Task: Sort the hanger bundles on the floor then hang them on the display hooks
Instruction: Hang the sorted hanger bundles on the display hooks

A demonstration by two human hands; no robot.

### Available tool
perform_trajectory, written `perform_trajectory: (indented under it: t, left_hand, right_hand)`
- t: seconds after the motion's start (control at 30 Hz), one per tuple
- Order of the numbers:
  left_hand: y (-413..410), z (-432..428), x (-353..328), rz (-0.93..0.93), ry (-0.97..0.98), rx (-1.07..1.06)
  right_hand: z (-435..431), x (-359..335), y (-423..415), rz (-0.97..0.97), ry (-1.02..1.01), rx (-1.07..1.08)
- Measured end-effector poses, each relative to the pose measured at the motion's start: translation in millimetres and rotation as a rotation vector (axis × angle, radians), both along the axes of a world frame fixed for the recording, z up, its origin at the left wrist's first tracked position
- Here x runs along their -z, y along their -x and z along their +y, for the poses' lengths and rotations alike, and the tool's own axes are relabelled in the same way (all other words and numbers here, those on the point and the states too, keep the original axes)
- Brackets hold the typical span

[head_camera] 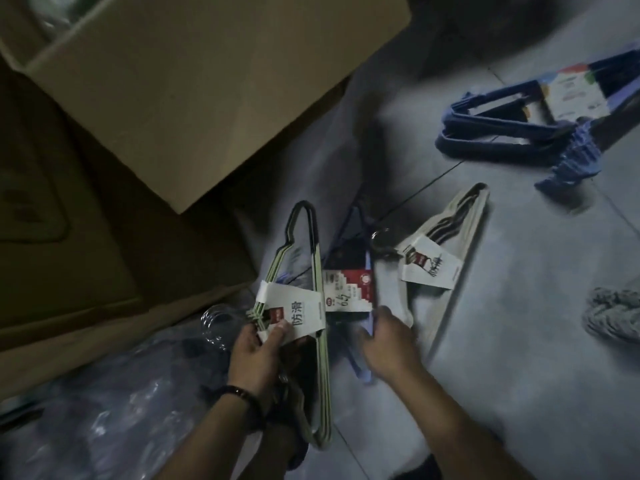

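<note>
FLOOR SORT: The left hand [258, 344] pinches the green hanger bundle [301, 306] at its paper band, thumb on the label. The blurred right hand [388, 341] curls round the blue hanger bundle [349, 289] just beside it. The two bundles touch at the bands, so hooks could snag if either is pulled away. Plastic wrap [104, 410] crowds the left hand's outer side; bare floor [519, 341] opens outside the right. Just past the right hand lies a beige bundle [429, 268], farther off a dark blue bundle [502, 147]. A cardboard box [207, 81] walls the far left.

Perhaps stockroom: cartons [194, 81], tagged hanger bundles [429, 268]
</note>
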State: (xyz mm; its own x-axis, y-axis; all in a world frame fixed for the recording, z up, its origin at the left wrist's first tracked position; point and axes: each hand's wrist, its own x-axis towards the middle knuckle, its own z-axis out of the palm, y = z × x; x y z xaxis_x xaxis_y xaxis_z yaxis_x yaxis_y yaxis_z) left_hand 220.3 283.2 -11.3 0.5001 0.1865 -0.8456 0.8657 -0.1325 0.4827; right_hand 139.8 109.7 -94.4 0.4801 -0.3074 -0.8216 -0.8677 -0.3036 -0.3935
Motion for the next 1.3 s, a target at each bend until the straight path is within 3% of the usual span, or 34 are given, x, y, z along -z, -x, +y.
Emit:
perform_trajectory:
  t: [0.2,0.27,0.37,0.53,0.63,1.0,1.17,1.3]
  left_hand:
    - [-4,39,54,0.019,0.007,-0.032]
    - [-2,48,75,0.04,0.006,-0.046]
    - [1,53,99,0.097,0.069,-0.111]
    - [5,53,105,0.21,0.231,-0.221]
    - [2,53,95,0.219,0.295,-0.191]
    - [28,-2,19,0.15,0.517,-0.058]
    - [30,-53,-71,0.196,0.546,0.048]
    - [35,-98,-167,0.114,0.526,0.1]
  right_hand:
    - [20,86,-49,0.073,-0.166,0.606]
    - [25,107,-48,0.095,-0.157,0.61]
    - [31,113,-47,0.107,-0.34,0.624]
    - [41,111,-56,-0.024,-0.444,0.529]
    - [44,104,-53,-0.122,-0.487,0.587]
    - [-6,-44,-23,-0.187,-0.485,0.552]
    - [-44,-142,-9,-0.165,-0.435,0.616]
    - [-77,-253,2,-0.26,-0.468,0.607]
